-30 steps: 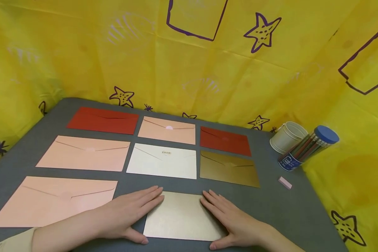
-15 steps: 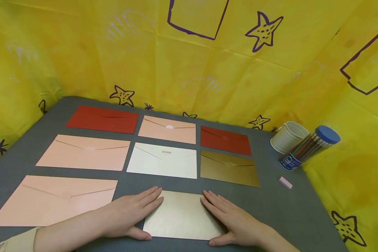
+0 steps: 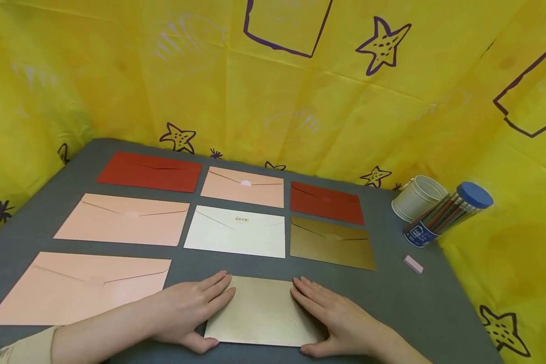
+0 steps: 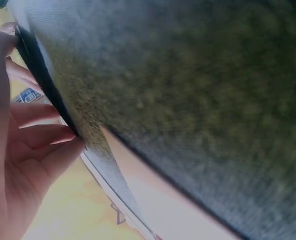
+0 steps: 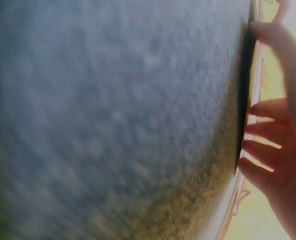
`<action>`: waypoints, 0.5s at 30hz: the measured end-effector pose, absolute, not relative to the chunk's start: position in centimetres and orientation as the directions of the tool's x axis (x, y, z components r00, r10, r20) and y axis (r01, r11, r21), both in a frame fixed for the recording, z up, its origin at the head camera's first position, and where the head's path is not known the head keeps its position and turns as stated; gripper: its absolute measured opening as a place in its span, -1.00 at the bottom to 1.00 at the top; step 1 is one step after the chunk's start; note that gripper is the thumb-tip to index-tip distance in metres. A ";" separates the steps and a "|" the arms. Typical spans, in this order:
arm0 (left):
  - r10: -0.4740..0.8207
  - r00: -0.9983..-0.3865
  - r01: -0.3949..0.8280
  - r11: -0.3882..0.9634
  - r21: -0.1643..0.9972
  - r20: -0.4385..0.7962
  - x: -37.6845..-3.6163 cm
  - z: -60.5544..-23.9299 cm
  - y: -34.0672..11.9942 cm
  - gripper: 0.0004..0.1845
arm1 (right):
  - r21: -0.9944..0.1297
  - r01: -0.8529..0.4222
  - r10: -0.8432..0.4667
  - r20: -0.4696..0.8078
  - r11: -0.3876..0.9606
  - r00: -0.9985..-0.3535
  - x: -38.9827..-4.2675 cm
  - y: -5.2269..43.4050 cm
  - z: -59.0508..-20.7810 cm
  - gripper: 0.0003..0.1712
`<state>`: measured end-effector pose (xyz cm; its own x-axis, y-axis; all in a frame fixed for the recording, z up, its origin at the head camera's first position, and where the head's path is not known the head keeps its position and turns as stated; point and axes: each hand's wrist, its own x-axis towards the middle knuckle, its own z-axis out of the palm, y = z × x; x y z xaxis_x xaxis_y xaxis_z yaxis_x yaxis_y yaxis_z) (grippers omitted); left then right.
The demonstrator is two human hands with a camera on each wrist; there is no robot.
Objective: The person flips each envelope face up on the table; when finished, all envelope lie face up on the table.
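At the near side of the table, a pale gold envelope (image 3: pixel 261 311) lies flat with its plain face up. My left hand (image 3: pixel 186 308) touches its left edge, fingers extended toward the far corner and thumb at the near corner. On the opposite edge rests my right hand (image 3: pixel 334 318), fingers stretched forward, thumb at the near right corner. Both wrist views show the fingertips along a dark edge: the left fingers (image 4: pixel 53 135) and the right fingers (image 5: pixel 265 145) are nearly straight. A large peach envelope (image 3: pixel 95 280) lies partly behind my left forearm.
Beyond the hands lie a peach envelope (image 3: pixel 123 220), a white one (image 3: pixel 234 232) and a gold one (image 3: pixel 332 245). The back row holds two red envelopes (image 3: pixel 150 172) and a peach one (image 3: pixel 243 189). A pink eraser (image 3: pixel 413 264), pencil tub (image 3: pixel 446 215) and cream pail (image 3: pixel 416 197) stand right.
My left thumb has shifted slightly toward the pale gold envelope's near left corner. Otherwise both hands stay in almost the same place at its sides.
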<state>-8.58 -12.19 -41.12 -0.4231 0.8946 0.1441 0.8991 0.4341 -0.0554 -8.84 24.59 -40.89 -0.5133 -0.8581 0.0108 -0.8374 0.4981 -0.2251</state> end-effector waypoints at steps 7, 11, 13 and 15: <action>0.910 -0.370 0.926 0.377 -0.003 0.185 -9.0 -40.0 -12.6 -0.40 | -0.358 -0.826 -0.868 0.077 0.435 -0.490 -9.6 24.9 -40.1 -0.19; 0.896 -0.365 0.931 0.351 0.099 0.251 -9.4 -39.3 -13.2 -0.56 | -0.414 -0.849 -0.863 0.232 0.329 -0.448 -10.1 24.9 -39.8 -0.42; 0.874 -0.383 0.922 0.340 0.187 0.299 -9.7 -39.1 -13.6 -0.63 | -0.443 -0.854 -0.845 0.315 0.272 -0.433 -10.5 24.7 -39.6 -0.53; 0.840 -0.405 0.908 0.325 0.265 0.360 -10.0 -39.0 -14.0 -0.70 | -0.500 -0.836 -0.815 0.373 0.225 -0.443 -10.8 24.4 -39.3 -0.62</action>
